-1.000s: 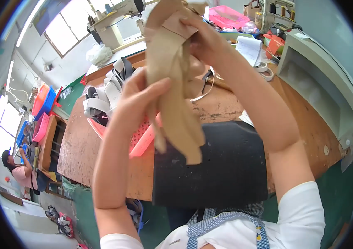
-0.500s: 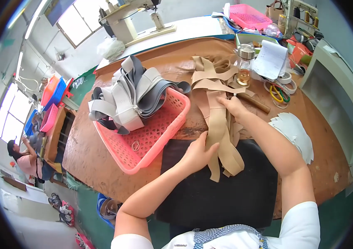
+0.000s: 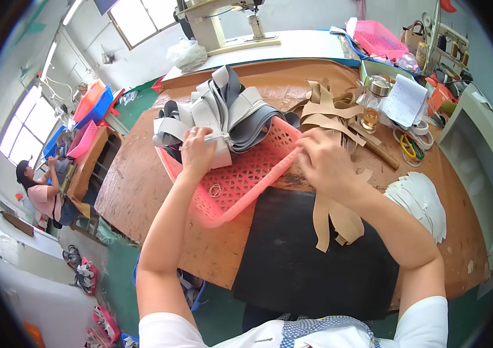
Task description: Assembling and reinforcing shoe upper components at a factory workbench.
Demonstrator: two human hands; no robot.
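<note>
A pink plastic basket with a perforated wall sits tilted on the table, with a tied bundle of grey strips heaped in its far part. My left hand is on the near left of that bundle, its fingers bent round a light grey strip. At the basket's right rim my right hand has its fingers curled against the edge; its palm side is hidden. Tan strips pass beneath my right wrist and hang over a black mat. More tan strips lie piled farther back.
A glass jar, a notepad, scissors and a brown rod are at the right. White cut pieces lie nearer. A sewing machine stands behind the table. Another person sits far left.
Both hands have let go of the tan strips. My left hand has moved up to the grey bundle, my right to the basket's rim. The view has shifted, and the basket's near corner is blurred.
</note>
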